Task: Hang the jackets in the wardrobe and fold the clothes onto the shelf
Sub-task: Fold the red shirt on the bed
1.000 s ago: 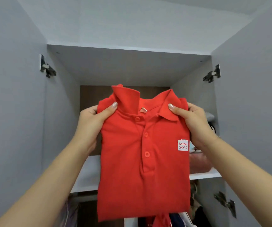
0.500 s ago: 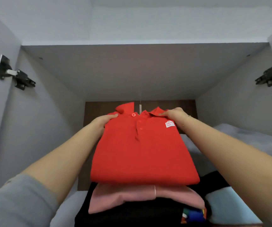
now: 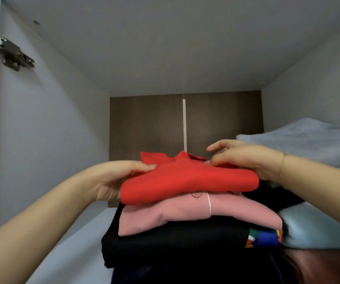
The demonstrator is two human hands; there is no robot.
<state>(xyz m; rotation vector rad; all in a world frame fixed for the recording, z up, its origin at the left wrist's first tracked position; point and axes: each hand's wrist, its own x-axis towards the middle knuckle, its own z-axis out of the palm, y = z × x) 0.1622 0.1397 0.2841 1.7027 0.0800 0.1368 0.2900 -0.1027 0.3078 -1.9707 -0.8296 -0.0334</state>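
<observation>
Red polo shirt (image 3: 187, 179) tops the stack on the white shelf (image 3: 78, 238); left hand (image 3: 111, 181) grips its edge, right hand (image 3: 245, 158) presses flat, fingers relaxed. Grey blanket (image 3: 308, 138) right of it.

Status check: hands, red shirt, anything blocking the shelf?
Left hand grips red shirt edge; right hand rests on its collar end. Shirt folded, atop pink garment on black stack. Nothing blocking.

One red shirt (image 3: 187, 179), one pink garment (image 3: 185, 216), one black garment (image 3: 165, 244), two hands.
</observation>
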